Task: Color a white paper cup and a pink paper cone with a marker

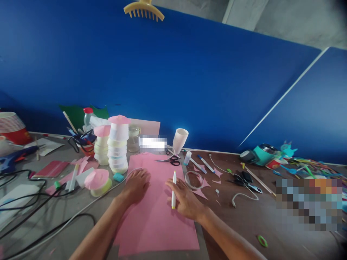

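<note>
A large sheet of pink paper (159, 231) lies on the table between my arms. My left hand (137, 183) rests flat on its left edge, fingers spread and holding nothing. Over the sheet's right side, my right hand (185, 198) grips a white marker pen (174, 191) with yellow ends, held nearly upright. Black-handled scissors (173, 162) lie on the far end of the paper. Beside my right hand are a roll of clear tape (191, 180) and star-shaped pink scraps (200, 195). A small teal block (118, 177) sits left of my left hand.
Stacked paper cups with pink cone tops (118, 144) stand at the back left, near a glass jar (133, 139). A white cup (180, 140), a glue stick (187, 158) and blue markers (206, 164) are at the back. Cables (81, 209) cross the left side.
</note>
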Available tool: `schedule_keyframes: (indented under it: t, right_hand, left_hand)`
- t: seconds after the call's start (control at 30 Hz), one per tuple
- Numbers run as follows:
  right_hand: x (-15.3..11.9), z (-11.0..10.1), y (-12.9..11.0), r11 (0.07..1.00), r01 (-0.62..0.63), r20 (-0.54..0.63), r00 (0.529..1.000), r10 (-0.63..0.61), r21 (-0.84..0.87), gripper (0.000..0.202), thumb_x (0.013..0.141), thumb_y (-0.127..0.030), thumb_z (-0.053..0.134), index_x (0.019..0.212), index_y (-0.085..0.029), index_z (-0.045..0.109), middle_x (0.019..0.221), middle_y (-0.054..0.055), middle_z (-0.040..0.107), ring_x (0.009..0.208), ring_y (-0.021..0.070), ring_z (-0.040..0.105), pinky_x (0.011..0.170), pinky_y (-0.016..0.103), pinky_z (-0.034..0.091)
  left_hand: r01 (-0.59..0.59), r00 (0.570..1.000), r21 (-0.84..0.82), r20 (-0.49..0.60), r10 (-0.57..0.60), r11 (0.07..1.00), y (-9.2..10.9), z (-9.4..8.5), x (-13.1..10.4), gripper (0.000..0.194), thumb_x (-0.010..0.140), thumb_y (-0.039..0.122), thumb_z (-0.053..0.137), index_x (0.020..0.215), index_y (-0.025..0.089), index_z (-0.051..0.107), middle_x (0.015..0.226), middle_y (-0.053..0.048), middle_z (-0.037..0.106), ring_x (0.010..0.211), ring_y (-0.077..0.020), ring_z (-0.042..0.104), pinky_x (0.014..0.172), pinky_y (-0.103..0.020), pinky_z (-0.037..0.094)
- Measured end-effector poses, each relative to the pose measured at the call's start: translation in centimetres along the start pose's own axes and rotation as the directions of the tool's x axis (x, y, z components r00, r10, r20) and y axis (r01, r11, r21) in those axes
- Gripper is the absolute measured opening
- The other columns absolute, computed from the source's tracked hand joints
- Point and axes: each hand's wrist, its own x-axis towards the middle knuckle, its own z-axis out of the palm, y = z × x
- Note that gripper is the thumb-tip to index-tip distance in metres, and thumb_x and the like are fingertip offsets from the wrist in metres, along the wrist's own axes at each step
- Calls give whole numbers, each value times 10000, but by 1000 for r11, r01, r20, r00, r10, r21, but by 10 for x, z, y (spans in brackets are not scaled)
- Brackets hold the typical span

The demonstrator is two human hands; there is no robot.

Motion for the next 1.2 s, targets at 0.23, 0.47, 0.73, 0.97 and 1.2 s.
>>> schedule_keyframes:
  t: [0.23, 0.47, 0.73, 0.97, 1.2]
  right_hand:
    - [-3, 18, 13, 996, -84, 92, 992, 87, -33, 506, 851, -227, 648, 1334, -162, 512, 1425, 202, 534, 1342, 336, 468, 1099, 550, 402]
    - [3, 5, 10, 995, -103, 16, 995, 103, -6, 566, 819, -98, 585, 1364, -200, 475, 1140, 119, 675, 1053, 267, 615, 948, 451, 502]
    - [2, 3, 3, 985, -139, -1, 990, 139, -107, 650, 765, -25, 474, 1399, -161, 423, 895, 62, 676, 868, 237, 601, 853, 404, 487]
    - [18, 21, 4, 981, -157, -54, 987, 152, -110, 658, 777, -35, 468, 1427, -113, 404, 1058, 145, 682, 987, 282, 591, 923, 461, 480]
    - [13, 38, 15, 993, -72, -74, 995, 65, -92, 704, 819, -11, 376, 1507, -151, 323, 1238, 144, 639, 1128, 279, 562, 1001, 467, 456]
  left_hand:
    - [-8, 998, -30, -60, 6, 1000, -1, 2, -2, 232, 932, 268, 495, 1110, 213, 633, 1232, -116, 633, 1125, -288, 557, 994, -482, 420]
    - [12, 999, -36, -35, -13, 999, -5, 3, -1, 241, 901, 238, 524, 1106, 207, 645, 1231, -119, 644, 1161, -292, 553, 1009, -481, 426]
    - [-47, 981, -209, -194, 6, 977, -9, 7, 6, 211, 917, 226, 467, 958, 212, 674, 1057, -84, 716, 1044, -248, 633, 946, -439, 483]
    - [-94, 983, -346, -180, 32, 933, 12, -3, 8, 198, 949, 279, 488, 983, 195, 664, 954, -73, 734, 893, -204, 683, 807, -337, 535]
    - [-86, 996, -285, -62, 71, 955, 19, -9, 3, 235, 947, 206, 434, 867, 216, 654, 889, -56, 702, 841, -202, 645, 813, -359, 507]
